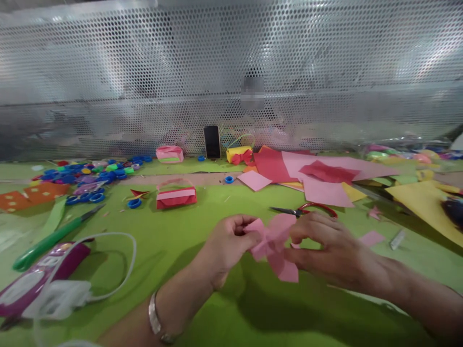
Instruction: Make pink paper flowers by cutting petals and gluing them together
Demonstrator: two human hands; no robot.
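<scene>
A pink folded paper bow [277, 248], with loops above and tails hanging below, is held over the green tabletop. My left hand [229, 248] pinches its left side between thumb and fingers; a metal bracelet is on that wrist. At the bow's right side, my right hand [325, 250] has its thumb and fingers closed in on the paper, with a small pink bit showing between them. Just behind the right hand lie red-handled scissors [318, 206], blades pointing left. A small red paper handbag [176, 197] with a pink strip sits beyond my left hand.
Pink and red paper sheets [271, 164] spread at the back right. A phone [212, 142] stands upright near a yellow paper handbag [238, 153] and a pink one [170, 153]. On the left are blue plastic rings [88, 176], a green-handled knife [54, 238], and a purple device [47, 274] with a white cable.
</scene>
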